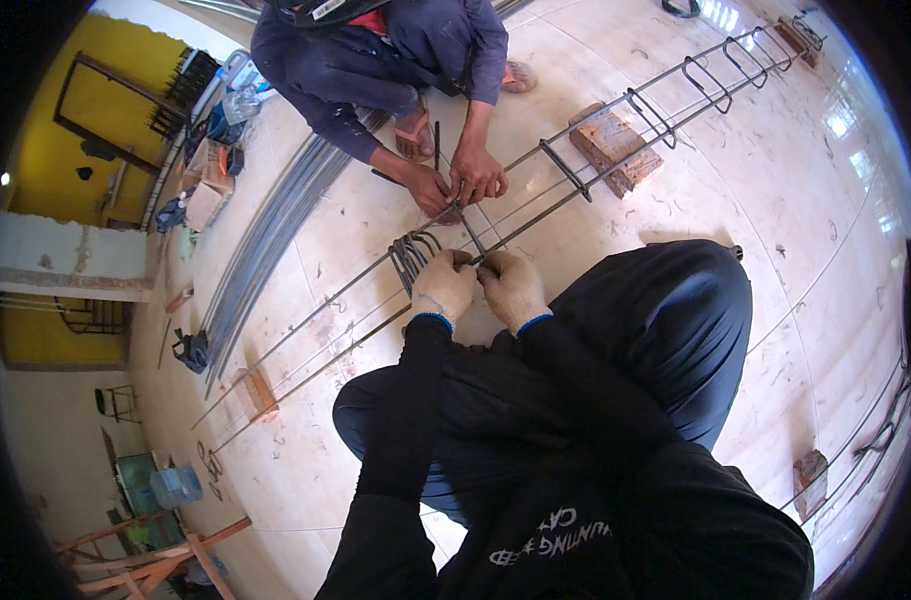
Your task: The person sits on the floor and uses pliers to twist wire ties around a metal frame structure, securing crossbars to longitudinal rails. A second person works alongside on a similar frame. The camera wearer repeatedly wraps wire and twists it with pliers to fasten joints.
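Note:
My left hand (444,288) and my right hand (515,288), in off-white knit gloves with blue cuffs, meet at the nearer long steel bar (546,213) of a rebar cage. Fingers of both are pinched together where a square stirrup (470,232) crosses that bar; whatever sits between them is too small to make out. Just left of my left hand, several stirrups (408,255) are bunched on the bars. Across the cage, a squatting person's hands (479,175) work at the same stirrup's far corner, with a thin dark tool (437,143) sticking up there.
A brick (616,150) props the cage to the right, another brick (257,394) lies under its left end. More stirrups (709,84) are spaced toward the far right. A bundle of long bars (276,225) lies on the tiled floor behind. Wire scraps are scattered about.

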